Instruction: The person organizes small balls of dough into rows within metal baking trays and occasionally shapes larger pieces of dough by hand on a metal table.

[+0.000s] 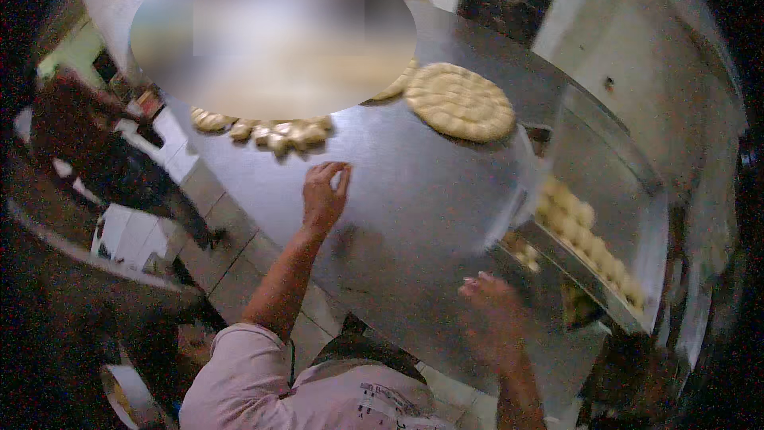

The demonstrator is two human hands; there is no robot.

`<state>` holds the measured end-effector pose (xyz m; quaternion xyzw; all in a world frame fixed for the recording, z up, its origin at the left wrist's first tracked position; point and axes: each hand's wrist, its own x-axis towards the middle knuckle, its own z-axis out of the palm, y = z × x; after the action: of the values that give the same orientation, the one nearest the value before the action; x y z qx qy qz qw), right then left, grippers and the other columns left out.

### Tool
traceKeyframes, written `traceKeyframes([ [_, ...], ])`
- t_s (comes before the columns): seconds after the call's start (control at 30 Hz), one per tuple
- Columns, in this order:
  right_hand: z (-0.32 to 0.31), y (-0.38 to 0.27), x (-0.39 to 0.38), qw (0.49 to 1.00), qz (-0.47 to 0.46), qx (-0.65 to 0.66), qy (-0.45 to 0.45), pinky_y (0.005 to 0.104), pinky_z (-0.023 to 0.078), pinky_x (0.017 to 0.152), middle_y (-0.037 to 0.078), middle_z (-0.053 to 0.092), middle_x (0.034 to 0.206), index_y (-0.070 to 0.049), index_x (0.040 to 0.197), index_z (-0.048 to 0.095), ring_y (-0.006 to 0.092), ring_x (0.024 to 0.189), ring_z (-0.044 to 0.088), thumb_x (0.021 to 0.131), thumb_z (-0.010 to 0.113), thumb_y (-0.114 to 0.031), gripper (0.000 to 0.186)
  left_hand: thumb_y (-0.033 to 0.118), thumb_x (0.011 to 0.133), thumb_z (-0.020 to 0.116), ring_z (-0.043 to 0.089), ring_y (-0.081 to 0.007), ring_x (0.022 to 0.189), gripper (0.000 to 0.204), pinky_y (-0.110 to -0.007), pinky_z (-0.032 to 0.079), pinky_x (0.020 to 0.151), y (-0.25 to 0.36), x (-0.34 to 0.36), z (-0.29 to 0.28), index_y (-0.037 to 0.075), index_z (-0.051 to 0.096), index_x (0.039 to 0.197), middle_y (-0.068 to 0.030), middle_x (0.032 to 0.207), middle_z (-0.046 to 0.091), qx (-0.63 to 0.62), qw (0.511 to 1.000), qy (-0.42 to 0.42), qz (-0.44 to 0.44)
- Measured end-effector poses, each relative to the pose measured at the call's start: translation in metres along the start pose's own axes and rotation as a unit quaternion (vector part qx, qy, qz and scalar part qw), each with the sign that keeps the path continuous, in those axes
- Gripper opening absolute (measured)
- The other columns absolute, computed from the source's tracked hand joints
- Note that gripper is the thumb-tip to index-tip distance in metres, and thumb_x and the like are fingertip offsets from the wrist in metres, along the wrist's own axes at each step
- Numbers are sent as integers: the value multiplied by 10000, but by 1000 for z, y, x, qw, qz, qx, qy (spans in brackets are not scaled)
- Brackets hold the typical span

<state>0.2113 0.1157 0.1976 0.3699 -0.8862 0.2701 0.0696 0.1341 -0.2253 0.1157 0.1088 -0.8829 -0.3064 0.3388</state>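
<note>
My left hand (326, 191) is over the steel table (382, 175), its fingers bent and drawn together; I cannot make out anything in them. Just beyond it lie several lumps of dough (278, 135) in a cluster. My right hand (493, 314), blurred, is at the lower right over the table, fingers apart and holding nothing visible. A large flat dough round (458, 102), divided into many pieces, lies farther right, with another partly hidden behind it. A metal tray (654, 231) at the right holds several rows of pale dough balls (585, 235).
A blurred oval hides the far part of the table. A pale wall (637, 64) rises at the back right. Dark equipment (111, 151) stands at the left over a tiled floor (231, 239). A white round container (127, 394) sits at the lower left.
</note>
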Motion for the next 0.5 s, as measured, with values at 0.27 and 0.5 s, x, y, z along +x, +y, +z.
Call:
traceKeyframes([
  [0.27, 105, 1, -24, 947, 208, -191, -154, 596, 76, 1001, 148, 185, 1436, -156, 1284, 416, 394, 1320, 108, 832, 497, -377, 509, 373, 850, 461, 461, -350, 994, 364, -443, 413, 817, -168, 36, -30, 72, 651, 923, -156, 1044, 537, 282, 926, 64, -243],
  [0.5, 103, -4, -16, 943, 219, -193, -161, 591, 76, 1002, 141, 205, 1428, -169, 1286, 413, 382, 1323, 109, 824, 499, -376, 514, 347, 773, 586, 501, -387, 959, 456, -455, 429, 808, -188, 89, 19, 18, 529, 1083, -207, 1005, 549, 192, 952, 51, -232],
])
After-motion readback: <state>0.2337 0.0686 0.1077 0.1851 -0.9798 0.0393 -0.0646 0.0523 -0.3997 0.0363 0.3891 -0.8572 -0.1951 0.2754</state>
